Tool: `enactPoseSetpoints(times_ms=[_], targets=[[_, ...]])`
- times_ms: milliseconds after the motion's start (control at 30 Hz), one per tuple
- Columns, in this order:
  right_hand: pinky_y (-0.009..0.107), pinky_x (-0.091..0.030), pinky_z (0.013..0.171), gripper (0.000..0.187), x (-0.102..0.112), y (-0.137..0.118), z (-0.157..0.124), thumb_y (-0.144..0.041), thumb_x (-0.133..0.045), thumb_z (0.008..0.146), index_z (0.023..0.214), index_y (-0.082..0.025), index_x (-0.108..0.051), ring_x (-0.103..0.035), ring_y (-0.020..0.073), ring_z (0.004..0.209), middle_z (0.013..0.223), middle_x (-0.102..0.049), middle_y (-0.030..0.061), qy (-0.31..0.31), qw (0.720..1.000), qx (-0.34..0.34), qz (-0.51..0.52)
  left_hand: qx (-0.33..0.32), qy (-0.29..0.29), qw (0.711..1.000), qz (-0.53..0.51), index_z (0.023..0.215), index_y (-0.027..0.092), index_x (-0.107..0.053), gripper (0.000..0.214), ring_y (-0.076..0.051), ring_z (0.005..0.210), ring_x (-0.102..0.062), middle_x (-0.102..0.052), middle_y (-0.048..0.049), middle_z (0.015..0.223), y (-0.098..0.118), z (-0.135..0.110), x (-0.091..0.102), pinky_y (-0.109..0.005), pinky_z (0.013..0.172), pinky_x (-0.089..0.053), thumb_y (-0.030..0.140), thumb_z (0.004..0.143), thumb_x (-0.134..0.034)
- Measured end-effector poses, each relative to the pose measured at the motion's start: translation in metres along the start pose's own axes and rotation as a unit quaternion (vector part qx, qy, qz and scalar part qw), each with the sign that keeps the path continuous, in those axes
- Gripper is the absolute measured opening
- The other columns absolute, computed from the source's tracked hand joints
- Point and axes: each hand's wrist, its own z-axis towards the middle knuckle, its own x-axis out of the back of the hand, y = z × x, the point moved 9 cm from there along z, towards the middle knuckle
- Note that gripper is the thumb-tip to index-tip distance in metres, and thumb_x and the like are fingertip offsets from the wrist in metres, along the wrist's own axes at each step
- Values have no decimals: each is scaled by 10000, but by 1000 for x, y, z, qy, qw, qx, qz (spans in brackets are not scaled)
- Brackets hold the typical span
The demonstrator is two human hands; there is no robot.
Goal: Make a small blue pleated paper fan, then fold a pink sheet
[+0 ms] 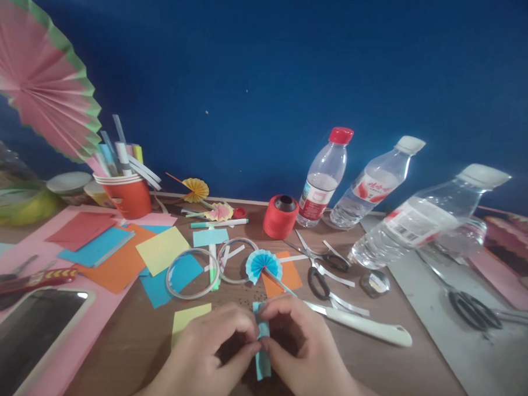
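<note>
Both my hands meet at the table's near edge, pinching a small folded light-blue paper strip [263,344]. My left hand [209,350] grips the strip's left side with fingers closed. My right hand [303,348] grips its right side, fingers also closed. Just beyond them lies a blue pleated paper fan on a stick [263,265], resting on an orange square [287,276]. A yellow note [187,318] lies left of my left hand.
Coloured paper squares [125,253] and two clear rings [193,274] lie left of centre. Scissors [320,270], a white-handled knife [363,326], a red thread spool [280,216] and three water bottles [324,177] stand to the right. An orange cup [128,195], a phone [25,339] and a large pink fan [37,77] are left.
</note>
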Motion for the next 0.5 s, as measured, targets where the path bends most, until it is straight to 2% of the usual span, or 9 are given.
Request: enactPoseSetpoints(times_ms=[133, 200, 367, 500], targets=[[228, -445, 640, 494, 1, 2, 1, 3, -533, 658, 1063, -266, -446, -539, 108, 687, 761, -536, -33, 11, 997, -15, 75, -13, 2, 1000, 5, 710, 216, -469, 128, -85, 676, -518, -555, 53, 729, 1, 0, 0, -199, 613, -406, 116, 782, -502], [213, -430, 598, 513, -1, 3, 3, -5, -543, 664, 1086, -269, -417, -514, 97, 646, 733, -518, -42, 3, 993, -30, 115, -19, 2, 1000, 3, 714, 216, -460, 145, -82, 671, -514, -550, 54, 730, 3, 1, 0, -194, 610, -403, 86, 772, -491], [208, -440, 613, 331, 2, 8, 4, -80, -544, 726, 1002, -244, -461, -522, 90, 687, 851, -538, -8, 20, 989, -50, 136, -56, -27, 998, -14, 715, 213, -444, 191, -71, 664, -509, -540, 56, 729, 15, 0, -5, -169, 608, -401, 25, 741, -467], [209, -450, 640, 270, 4, 11, 3, -84, -508, 750, 972, -237, -487, -557, 97, 702, 805, -561, -17, 29, 996, -58, 54, -71, -54, 996, 28, 706, 205, -430, 192, -77, 651, -494, -523, 46, 709, 18, -4, -12, -172, 597, -396, 18, 741, -453]])
